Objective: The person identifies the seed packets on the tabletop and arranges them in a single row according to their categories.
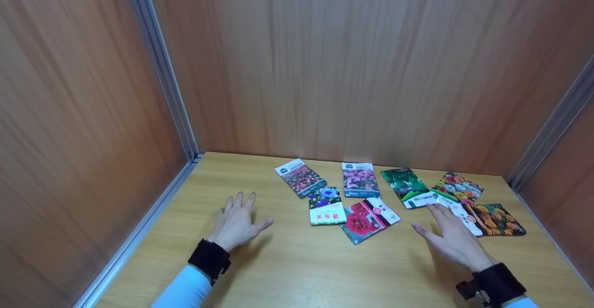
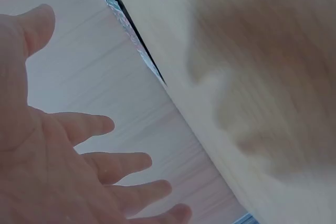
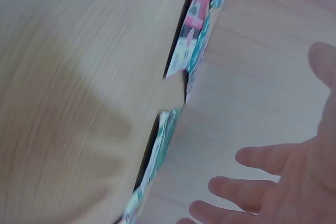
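Note:
Several flower seed packets lie flat on the wooden table. My left hand (image 1: pixel 236 224) hovers over bare wood left of them, its fingers spread and nothing held. Nearest to it are a blue-flower packet (image 1: pixel 327 206) and a tilted packet of small red flowers (image 1: pixel 301 178). My right hand (image 1: pixel 452 238), fingers extended, is above the table before the right-hand group, partly hiding a white-edged packet (image 1: pixel 464 215). Around it are a green packet (image 1: pixel 403 185), an orange-flower packet (image 1: pixel 499 220) and a multicoloured-flower packet (image 1: pixel 457 186). Both wrist views show each hand apart from the packets.
A pink-flower packet (image 1: pixel 359 180) lies near the back panel (image 1: pixel 343 67). The red-flower packet (image 1: pixel 369 220) sits in front, its edge under or against the blue-flower one. Wooden side panels with metal corner strips (image 1: pixel 162 67) enclose the table (image 1: pixel 297 271).

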